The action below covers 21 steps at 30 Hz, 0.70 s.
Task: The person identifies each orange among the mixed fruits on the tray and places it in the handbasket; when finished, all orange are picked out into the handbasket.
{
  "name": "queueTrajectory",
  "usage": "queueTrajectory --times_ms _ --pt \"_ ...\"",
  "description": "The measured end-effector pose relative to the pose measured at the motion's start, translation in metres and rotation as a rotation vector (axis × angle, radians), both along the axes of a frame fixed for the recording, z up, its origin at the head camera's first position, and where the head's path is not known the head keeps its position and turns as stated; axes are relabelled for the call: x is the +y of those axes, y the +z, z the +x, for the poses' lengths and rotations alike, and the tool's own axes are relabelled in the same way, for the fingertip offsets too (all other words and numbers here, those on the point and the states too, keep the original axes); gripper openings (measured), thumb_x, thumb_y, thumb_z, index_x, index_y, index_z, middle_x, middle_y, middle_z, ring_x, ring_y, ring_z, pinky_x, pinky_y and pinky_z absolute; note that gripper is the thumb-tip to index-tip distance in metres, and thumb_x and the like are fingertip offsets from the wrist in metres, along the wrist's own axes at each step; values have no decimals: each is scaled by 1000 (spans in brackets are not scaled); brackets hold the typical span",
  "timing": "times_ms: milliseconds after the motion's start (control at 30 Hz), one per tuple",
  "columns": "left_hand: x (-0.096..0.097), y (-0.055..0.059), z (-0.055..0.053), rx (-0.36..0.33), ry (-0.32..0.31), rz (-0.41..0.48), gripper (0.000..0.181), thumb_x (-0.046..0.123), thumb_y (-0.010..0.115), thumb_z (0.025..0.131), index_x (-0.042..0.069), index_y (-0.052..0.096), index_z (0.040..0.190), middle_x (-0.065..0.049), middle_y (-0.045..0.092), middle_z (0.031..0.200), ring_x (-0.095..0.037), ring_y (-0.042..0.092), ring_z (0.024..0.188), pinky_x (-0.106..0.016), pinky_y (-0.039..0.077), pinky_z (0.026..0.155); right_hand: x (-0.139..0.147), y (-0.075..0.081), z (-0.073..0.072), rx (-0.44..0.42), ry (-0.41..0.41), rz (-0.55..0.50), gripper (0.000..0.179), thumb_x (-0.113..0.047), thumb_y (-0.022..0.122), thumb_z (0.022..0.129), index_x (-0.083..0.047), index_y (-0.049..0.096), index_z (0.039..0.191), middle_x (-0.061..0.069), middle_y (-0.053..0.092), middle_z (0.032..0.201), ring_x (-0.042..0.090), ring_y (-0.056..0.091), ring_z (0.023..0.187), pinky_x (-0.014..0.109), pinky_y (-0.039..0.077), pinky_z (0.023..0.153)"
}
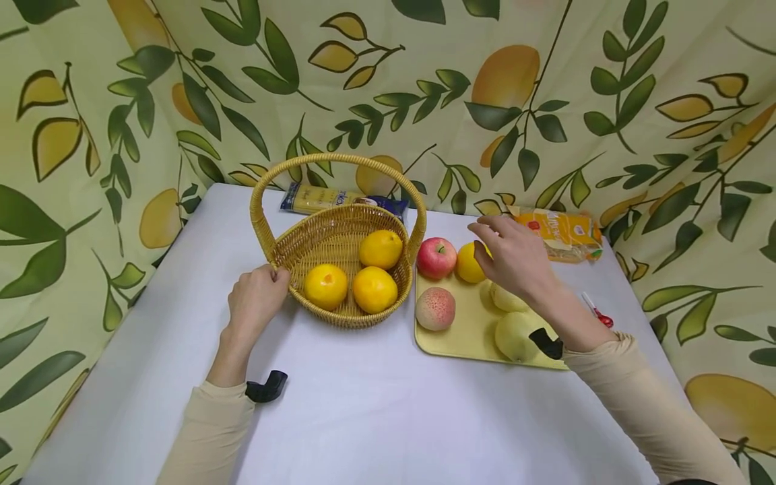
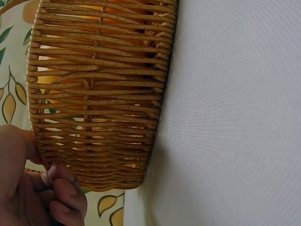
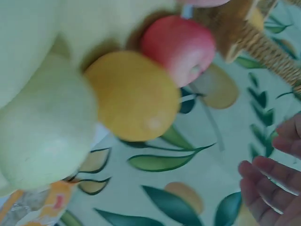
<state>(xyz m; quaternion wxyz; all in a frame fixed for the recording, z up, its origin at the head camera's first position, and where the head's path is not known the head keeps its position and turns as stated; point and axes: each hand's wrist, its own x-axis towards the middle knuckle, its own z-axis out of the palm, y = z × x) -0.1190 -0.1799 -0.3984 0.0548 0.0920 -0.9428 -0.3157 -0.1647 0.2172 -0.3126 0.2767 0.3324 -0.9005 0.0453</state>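
Basket [image 1: 315,239] of golden-brown weave, its tall arched handle [image 1: 337,157] raised, is seen set upright on a white table [image 1: 364,417], with three glossy yellow-orange fruits [image 1: 375,290] held inside. Its near-left rim is pinched by the left hand [image 1: 257,296], thumb and curled fingers closed on the weave. Toward the far side of a yellow tray [image 1: 451,343], a lone yellow-orange fruit [image 1: 469,264] is placed between a red apple [image 1: 436,258] and a pale green fruit [image 3: 51,127]; a pinkish peach [image 1: 435,309] is set nearer. Over the tray, the right hand [image 1: 516,259] is held with fingers parted and slightly bent, their tips shown apart from the fruit in the wrist view. Little room is left between the basket and the tray's left edge, while the far side is bordered by a yellow-and-blue packet [image 1: 321,199] and an orange bag [image 1: 564,232]. A broad stretch of tabletop is shown in front.
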Motion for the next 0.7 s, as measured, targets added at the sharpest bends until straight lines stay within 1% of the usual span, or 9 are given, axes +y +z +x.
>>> queueTrajectory --times_ms 100,200,300,333,367,433,533,700 --pt "0 -1 1 -2 4 1 35 23 38 93 9 45 62 -4 43 55 -18 39 49 -30 29 43 10 -4 -9 -104 -77 47 31 -13 64 84 -5 67 114 18 66 110 35 65 87 44 51 58" --pt "-1 -2 1 -6 8 2 35 24 38 93 9 45 62 -4 43 56 -19 40 49 -30 30 43 15 -8 -17 -267 -167 127 40 -23 62 87 -7 62 124 20 63 119 38 64 94 46 51 57" --pt "-1 -4 1 -7 7 2 35 24 38 94 10 44 62 -4 44 56 -19 40 50 -30 30 43 17 -12 -24 -475 -263 193 51 -34 60 90 -11 54 135 23 55 132 42 62 102 50 52 61" --pt "-1 -4 1 -6 5 3 35 24 38 94 10 44 62 -4 44 56 -19 40 49 -30 30 43 18 -14 -26 -540 -284 207 54 -36 59 91 -12 51 138 23 51 136 44 60 106 52 53 65" --pt "-1 -4 1 -3 2 3 35 24 38 94 10 44 62 -4 43 55 -18 40 49 -30 30 43 19 -15 -27 -594 -305 219 57 -39 59 91 -13 48 141 24 48 139 45 59 108 54 53 68" --pt "-1 -4 0 5 0 3 35 24 38 94 10 44 62 -4 43 55 -18 39 48 -29 30 42 19 -18 -30 -673 -323 232 62 -43 59 91 -15 44 145 25 43 143 48 58 111 58 52 73" --pt "-1 -4 0 17 0 3 35 23 39 94 10 44 61 -4 43 54 -18 39 48 -29 29 42 19 -23 -34 -718 -315 251 66 -44 61 90 -16 41 146 27 41 144 50 57 112 62 50 80" --pt "-1 -3 0 12 -1 4 36 24 38 94 9 45 62 -4 44 55 -18 40 48 -29 30 42 21 -31 -37 -717 -288 263 65 -37 66 88 -14 44 145 27 51 133 44 62 97 59 51 81"
